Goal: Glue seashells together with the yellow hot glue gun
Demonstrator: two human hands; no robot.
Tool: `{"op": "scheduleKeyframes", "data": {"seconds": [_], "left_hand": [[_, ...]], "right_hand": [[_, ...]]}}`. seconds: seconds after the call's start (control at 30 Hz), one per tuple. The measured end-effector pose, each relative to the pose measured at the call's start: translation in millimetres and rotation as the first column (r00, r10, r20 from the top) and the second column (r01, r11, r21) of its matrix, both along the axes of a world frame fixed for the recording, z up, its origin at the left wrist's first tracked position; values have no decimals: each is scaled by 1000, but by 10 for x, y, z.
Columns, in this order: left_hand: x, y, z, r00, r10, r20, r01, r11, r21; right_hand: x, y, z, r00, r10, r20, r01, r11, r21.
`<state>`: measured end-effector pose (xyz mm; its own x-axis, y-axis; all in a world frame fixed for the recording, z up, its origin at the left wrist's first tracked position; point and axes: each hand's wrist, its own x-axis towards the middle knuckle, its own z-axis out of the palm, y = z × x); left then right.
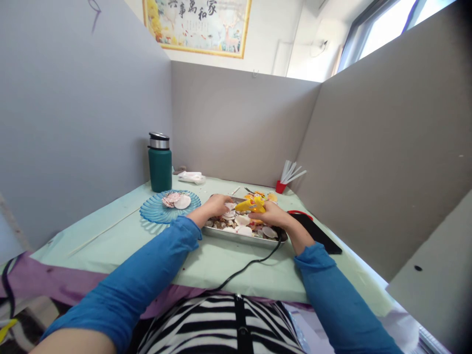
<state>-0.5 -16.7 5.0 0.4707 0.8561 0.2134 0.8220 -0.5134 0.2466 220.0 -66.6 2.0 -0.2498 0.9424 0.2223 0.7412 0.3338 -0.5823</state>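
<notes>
My right hand [273, 215] is wrapped round a yellow hot glue gun [245, 205], its nozzle pointing left over a metal tray [246, 239] of shells. From the tray's right end the black cord [246, 267] runs toward me across the table. My left hand [217, 205] is at the tray's left side, fingers bent and closed on a white shell [230, 208]; its fingertips are partly hidden. Left of it stands a blue ribbed glass plate [149, 210] bearing a few shells [177, 199] joined in a cluster or overlapping; I cannot tell which.
A green bottle [160, 168] stands behind the plate, near a white packet [191, 177]. A red cup [280, 187] holds several white glue sticks [289, 171]. Orange and yellow pieces [272, 197] lie behind the tray. A black flat object [317, 235] lies right. Grey partitions [239, 118] enclose the table.
</notes>
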Motion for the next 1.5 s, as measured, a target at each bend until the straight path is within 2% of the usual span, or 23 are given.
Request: {"op": "scheduleKeyframes", "data": {"seconds": [0.27,0.47,0.63,0.83,1.5], "left_hand": [[3,14,-10,1000,-1,10,1,1000,0],[4,15,-10,1000,7,0,-7,1000,0],[11,3,-7,999,32,-19,-32,999,-3],[6,11,-11,1000,9,-2,-9,1000,-19],[1,35,-31,1000,-4,1,4,1000,8]], "right_hand": [[0,4,-4,1000,-10,7,10,1000,0],[-7,-1,6,1000,26,-2,-26,1000,-1],[-4,16,-1,994,108,9,-107,993,-56],[-13,-17,17,1000,3,-24,-3,1000,3],[-4,-6,6,999,33,-4,-33,999,0]]}}
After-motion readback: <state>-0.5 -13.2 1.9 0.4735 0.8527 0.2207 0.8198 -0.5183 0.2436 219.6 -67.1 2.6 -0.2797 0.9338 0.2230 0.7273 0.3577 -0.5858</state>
